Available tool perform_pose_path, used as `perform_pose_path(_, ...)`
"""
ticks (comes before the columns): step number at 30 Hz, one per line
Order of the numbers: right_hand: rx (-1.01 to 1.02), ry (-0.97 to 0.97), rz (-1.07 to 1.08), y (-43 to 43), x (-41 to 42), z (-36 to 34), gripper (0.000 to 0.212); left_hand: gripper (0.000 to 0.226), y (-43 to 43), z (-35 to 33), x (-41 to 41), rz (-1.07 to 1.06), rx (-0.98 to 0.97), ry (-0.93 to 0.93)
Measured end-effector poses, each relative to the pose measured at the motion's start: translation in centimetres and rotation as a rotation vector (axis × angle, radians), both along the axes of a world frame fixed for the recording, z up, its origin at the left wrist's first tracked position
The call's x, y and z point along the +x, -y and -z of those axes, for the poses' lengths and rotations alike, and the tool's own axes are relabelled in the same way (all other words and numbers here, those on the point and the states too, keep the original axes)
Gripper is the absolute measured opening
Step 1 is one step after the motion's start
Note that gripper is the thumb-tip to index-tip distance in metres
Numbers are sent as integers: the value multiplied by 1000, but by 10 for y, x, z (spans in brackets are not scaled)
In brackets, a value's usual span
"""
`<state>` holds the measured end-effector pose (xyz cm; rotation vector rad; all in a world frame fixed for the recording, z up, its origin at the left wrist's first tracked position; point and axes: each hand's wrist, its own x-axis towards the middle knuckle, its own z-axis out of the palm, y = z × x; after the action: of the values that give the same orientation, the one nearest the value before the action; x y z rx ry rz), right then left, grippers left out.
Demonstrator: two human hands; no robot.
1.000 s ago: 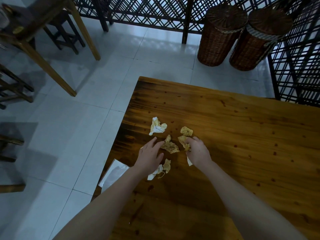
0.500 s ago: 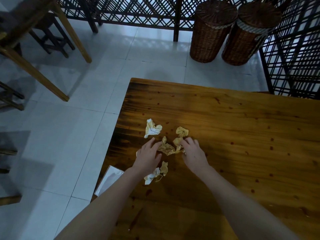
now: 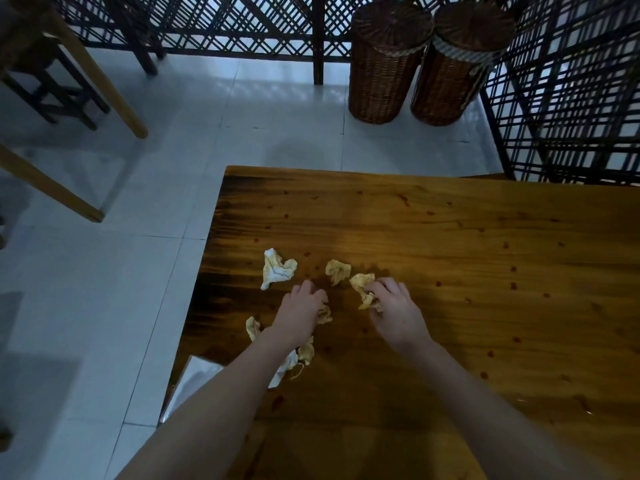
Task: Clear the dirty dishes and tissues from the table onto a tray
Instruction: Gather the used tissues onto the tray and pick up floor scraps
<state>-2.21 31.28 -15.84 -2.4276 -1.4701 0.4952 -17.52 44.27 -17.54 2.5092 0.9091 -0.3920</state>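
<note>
Counter (image 3: 450, 254): glossy, knotted wood that carries every tissue; no tray in view.
Forearm tissue (image 3: 294, 360): thin, crumpled, white and yellow; on the near side of the left hand, under its wrist.
Left hand (image 3: 301, 310): fingers curled over a stained tissue (image 3: 325, 315).
Right hand (image 3: 391, 306): right of the left hand, pinching a crumpled tissue (image 3: 363, 289).
Loose tissue (image 3: 337, 270): just beyond the left hand, toward the right hand.
Heart-shaped tissue (image 3: 277, 271): beyond and left of the left hand, which is the nearer hand.

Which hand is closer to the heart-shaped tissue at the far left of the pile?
Left. The left hand, gripping a tissue scrap, is just short of the heart-shaped tissue, slightly right. The right hand, gripping a crumpled tissue, is well off to its right.
</note>
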Motion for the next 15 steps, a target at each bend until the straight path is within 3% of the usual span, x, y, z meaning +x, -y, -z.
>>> perform_pose_path(4, 11, -14, 27, 12, 8, 1, 45, 34, 1, 2, 10, 6, -43, 41)
perform_pose_path(9, 27, -22, 68, 23, 17, -1, 47, 28, -2, -10, 35, -1, 43, 179)
perform_pose_path(15, 44, -15, 60, 30, 28, -6, 53, 52, -5, -4, 62, 36, -30, 10)
